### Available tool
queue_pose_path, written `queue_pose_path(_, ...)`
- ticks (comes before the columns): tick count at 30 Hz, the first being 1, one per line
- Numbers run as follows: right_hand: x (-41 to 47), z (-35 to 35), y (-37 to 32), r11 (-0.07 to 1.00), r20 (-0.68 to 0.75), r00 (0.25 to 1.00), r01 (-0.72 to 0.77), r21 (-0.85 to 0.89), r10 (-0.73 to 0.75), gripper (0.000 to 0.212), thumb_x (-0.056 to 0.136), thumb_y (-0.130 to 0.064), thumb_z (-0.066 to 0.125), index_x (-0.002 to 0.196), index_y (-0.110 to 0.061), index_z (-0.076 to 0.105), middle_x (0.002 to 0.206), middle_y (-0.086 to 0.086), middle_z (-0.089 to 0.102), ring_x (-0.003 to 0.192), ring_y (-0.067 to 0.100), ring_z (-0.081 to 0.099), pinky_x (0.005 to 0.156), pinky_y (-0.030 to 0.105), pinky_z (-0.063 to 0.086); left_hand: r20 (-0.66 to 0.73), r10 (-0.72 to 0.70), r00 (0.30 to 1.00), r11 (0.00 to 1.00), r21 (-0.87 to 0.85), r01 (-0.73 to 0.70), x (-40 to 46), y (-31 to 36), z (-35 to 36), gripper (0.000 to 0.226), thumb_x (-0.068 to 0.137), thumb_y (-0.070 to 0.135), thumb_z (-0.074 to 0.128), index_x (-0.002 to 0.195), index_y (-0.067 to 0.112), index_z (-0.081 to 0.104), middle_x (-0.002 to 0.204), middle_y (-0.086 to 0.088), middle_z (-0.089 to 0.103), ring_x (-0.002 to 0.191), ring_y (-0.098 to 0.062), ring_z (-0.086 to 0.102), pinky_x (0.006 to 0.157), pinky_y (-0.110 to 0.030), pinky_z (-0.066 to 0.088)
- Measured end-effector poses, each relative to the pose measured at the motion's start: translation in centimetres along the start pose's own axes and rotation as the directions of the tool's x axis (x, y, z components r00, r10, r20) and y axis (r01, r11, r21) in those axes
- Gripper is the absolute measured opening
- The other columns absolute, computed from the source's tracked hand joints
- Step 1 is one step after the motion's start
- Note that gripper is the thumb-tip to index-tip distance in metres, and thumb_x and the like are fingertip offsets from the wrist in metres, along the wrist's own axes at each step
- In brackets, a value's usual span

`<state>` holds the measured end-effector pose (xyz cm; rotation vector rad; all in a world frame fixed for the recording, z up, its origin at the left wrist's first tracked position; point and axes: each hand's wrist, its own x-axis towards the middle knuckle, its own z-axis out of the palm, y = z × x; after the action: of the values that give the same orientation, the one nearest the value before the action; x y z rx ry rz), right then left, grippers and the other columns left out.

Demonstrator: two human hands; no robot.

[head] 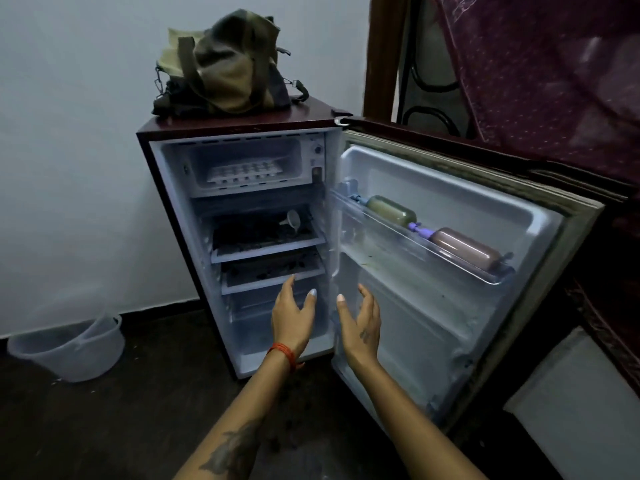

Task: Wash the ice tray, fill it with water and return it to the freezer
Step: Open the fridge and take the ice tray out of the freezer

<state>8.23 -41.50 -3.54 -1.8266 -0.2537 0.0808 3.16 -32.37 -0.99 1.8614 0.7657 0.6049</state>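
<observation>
A pale wall and a dark floor surround a small maroon refrigerator point(239, 128), whose door point(450, 258) stands wide open. The white plastic ice tray point(244, 172) lies flat in the freezer compartment point(242, 164) at the top, well above both hands. The left hand point(292, 315) and the right hand point(360, 323) hover apart in front of the lower shelves, fingers relaxed, holding nothing. To do the step well, I think both hands should rise to the tray, take it at its two short ends and draw it out level. No brand or writing is readable anywhere.
</observation>
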Motion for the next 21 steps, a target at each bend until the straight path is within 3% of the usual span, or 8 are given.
queue_pose_path(14, 3.0, 10.6, -3.5, 1.0, 0.11, 0.994, 0.004, -0.012, -0.002, 0.062, 0.09, -0.036, 0.057, 0.143, -0.019, 0.031, 0.149, 0.005, 0.032, 0.135, 0.02, 0.035, 0.108, 0.036, 0.033, -0.071, -0.081, 0.994, 0.996, -0.052, 0.078, 8.0, -3.6, -7.1, 0.054, 0.095, 0.027, 0.053, 0.144, 0.016, 0.034, 0.149, -0.006, 0.038, 0.136, -0.026, 0.037, 0.11, -0.04, 0.035)
queue_pose_path(21, 7.3, 14.2, -3.4, 1.0, 0.137, 0.991, 0.01, -0.002, -0.009, 0.06, 0.088, -0.035, 0.061, 0.14, -0.019, 0.036, 0.147, 0.005, 0.035, 0.133, 0.023, 0.037, 0.108, 0.043, 0.035, -0.099, -0.098, 0.99, 0.994, -0.065, 0.092, 12.7, -4.5, -7.2, 0.052, 0.095, 0.026, 0.054, 0.142, 0.015, 0.037, 0.147, -0.006, 0.041, 0.135, -0.023, 0.038, 0.108, -0.035, 0.034)
